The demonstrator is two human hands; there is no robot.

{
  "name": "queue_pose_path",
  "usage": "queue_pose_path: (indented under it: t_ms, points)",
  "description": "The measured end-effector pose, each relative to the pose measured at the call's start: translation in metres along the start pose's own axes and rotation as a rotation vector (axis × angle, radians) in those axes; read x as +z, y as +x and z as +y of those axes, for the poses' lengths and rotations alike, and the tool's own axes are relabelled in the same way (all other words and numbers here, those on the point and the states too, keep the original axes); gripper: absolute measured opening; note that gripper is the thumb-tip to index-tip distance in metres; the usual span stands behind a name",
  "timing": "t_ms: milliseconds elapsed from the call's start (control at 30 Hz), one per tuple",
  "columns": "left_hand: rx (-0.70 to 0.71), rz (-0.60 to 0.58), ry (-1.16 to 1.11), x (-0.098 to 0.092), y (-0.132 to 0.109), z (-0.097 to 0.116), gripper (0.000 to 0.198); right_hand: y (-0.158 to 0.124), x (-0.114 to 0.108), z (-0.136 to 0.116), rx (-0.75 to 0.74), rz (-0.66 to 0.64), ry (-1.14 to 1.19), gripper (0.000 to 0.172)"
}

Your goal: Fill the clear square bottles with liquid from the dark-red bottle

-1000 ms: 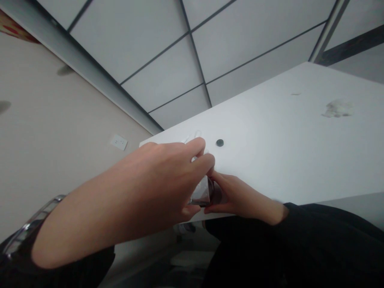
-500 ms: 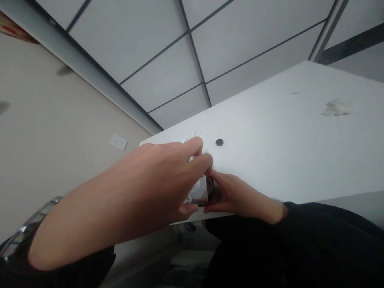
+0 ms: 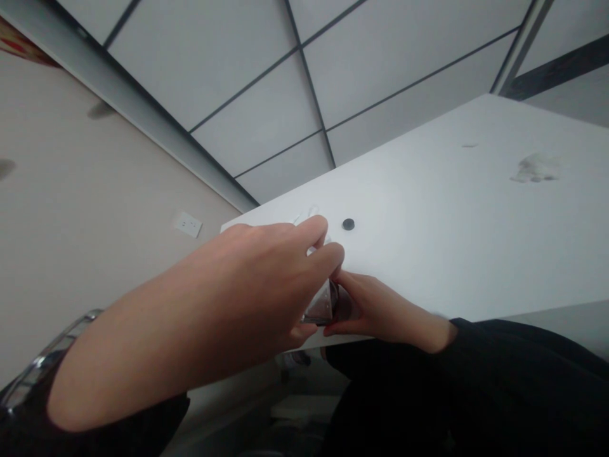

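Observation:
My left hand [image 3: 257,285] reaches over the near edge of a white table [image 3: 451,222], its fingers curled and pinched on a small clear packet or wrapper [image 3: 320,306]. My right hand [image 3: 375,308] comes in from the right in a black sleeve and grips a small dark round object [image 3: 340,304] right against the packet. Both hands meet at the table's front edge. What the dark object is stays mostly hidden by my fingers.
A small black disc [image 3: 348,223] lies on the table beyond my hands. A crumpled whitish scrap [image 3: 535,168] sits at the far right of the tabletop. A wall socket [image 3: 188,225] is on the beige wall at left. A chrome chair rail [image 3: 42,362] shows at lower left.
Almost nothing differs. My left fingertips shift slightly on the packet while both hands stay at the same spot on the table edge.

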State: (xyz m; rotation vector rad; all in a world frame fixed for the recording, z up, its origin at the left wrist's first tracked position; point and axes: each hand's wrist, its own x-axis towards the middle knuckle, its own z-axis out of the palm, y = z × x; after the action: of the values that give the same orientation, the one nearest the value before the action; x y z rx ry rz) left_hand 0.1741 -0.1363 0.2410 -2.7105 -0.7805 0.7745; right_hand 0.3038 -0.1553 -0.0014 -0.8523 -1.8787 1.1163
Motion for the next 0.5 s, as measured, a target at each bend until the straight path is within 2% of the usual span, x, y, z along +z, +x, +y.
queue_pose_path:
  t_ms: [267, 500]
  points:
    - [-0.013, 0.032, -0.055, 0.003, -0.002, -0.001, 0.022, 0.000, 0.000, -0.002, 0.013, -0.005, -0.009, 0.086]
    - [-0.035, 0.144, -0.290, 0.024, -0.020, -0.018, 0.035, 0.001, -0.002, -0.003, 0.005, -0.032, 0.020, 0.083]
